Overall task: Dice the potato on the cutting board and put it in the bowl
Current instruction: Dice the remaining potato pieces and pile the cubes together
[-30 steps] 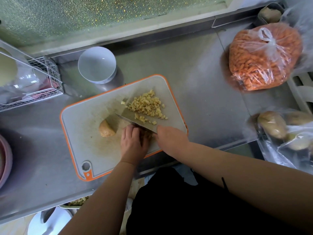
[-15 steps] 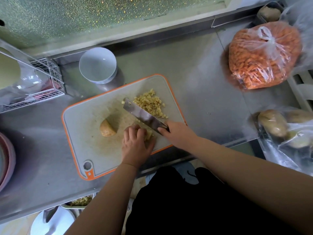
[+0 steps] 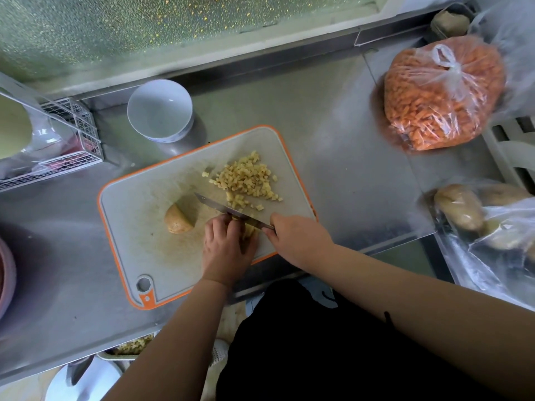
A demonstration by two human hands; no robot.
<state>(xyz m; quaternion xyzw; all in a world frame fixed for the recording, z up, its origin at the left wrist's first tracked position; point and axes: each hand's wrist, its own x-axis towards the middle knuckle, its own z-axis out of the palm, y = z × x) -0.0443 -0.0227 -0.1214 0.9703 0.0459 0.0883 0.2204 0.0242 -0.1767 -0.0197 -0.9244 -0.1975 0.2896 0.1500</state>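
Note:
A grey cutting board (image 3: 144, 215) with an orange rim lies on the steel counter. On its far right part sits a pile of diced potato (image 3: 247, 180). An uncut potato chunk (image 3: 178, 219) rests near the board's middle. My left hand (image 3: 227, 244) presses down on potato strips (image 3: 249, 231), which it mostly hides. My right hand (image 3: 295, 238) grips the knife (image 3: 228, 210), its blade edge-down against my left fingers. A white bowl (image 3: 159, 110) stands empty just beyond the board.
A tied bag of diced carrot (image 3: 443, 94) sits at the far right. A clear bag of whole potatoes (image 3: 477, 218) lies at the right edge. A white wire rack (image 3: 58, 151) stands at the left, with a pink basin (image 3: 4, 282) below it.
The knife lay flat by the diced pile a second ago. It has since turned upright and come down at my left fingertips on the strips. My left hand stayed put.

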